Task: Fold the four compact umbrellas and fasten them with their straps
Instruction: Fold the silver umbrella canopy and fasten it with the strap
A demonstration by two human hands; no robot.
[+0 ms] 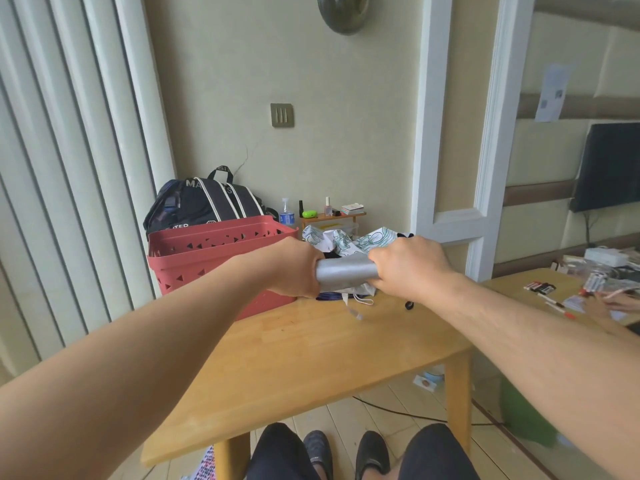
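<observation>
Head view: both hands hold a silver compact umbrella (344,274) level in the air over the far part of the wooden counter (311,355), just in front of the red plastic basket (214,258). The left hand (294,268) has its fingers wrapped round one end of the roll; the right hand (410,268) is clamped on the other end, where loose canopy bunches out. A white cord (362,301) dangles beneath.

The canopy looks light, soft and rather slick, over a stiff shaft, so a firm grip at both ends seems right while twisting the folds tight.

A patterned white umbrella (349,242) lies crumpled behind the hands. The basket crowds the left side; markers (554,301) litter the right. The near counter offers open room, its edge close to the knees.
</observation>
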